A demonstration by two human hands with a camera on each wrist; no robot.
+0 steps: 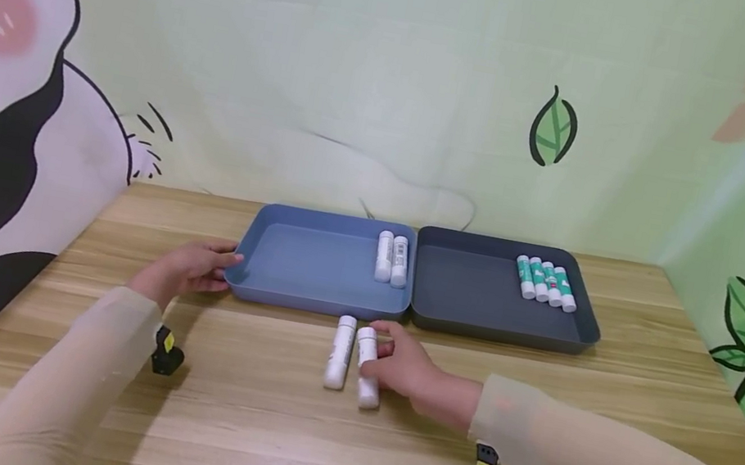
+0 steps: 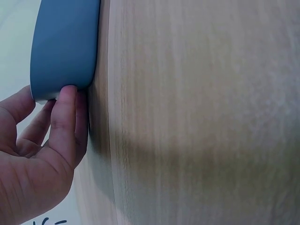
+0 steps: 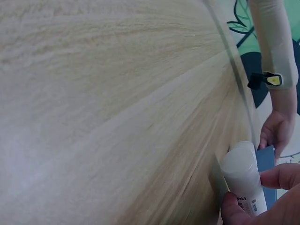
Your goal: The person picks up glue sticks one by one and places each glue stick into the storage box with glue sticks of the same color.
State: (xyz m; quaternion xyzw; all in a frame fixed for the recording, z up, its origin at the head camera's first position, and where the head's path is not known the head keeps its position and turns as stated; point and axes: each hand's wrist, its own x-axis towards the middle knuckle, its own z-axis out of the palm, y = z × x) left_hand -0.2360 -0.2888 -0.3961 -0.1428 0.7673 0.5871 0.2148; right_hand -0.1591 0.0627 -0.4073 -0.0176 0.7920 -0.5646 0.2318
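Note:
My left hand (image 1: 196, 265) grips the left end of the blue tray (image 1: 300, 303), its thumb at the rim; the left wrist view shows fingertips on the tray's end wall (image 2: 65, 56). Just in front of the trays, my right hand (image 1: 405, 361) pinches a white glue stick (image 1: 367, 348) between thumb and fingers. In the right wrist view, that glue stick (image 3: 243, 173) shows its rounded end and small print. Another white glue stick (image 1: 340, 351) lies beside it on the left. Two white glue sticks (image 1: 392, 259) lie at the blue tray's right end.
A dark grey tray (image 1: 453, 326) stands against the blue tray's right side. Several green-and-white glue sticks (image 1: 546, 282) lie in a row at its right end. A patterned cloth (image 1: 395, 103) hangs behind the wooden table (image 1: 274, 448).

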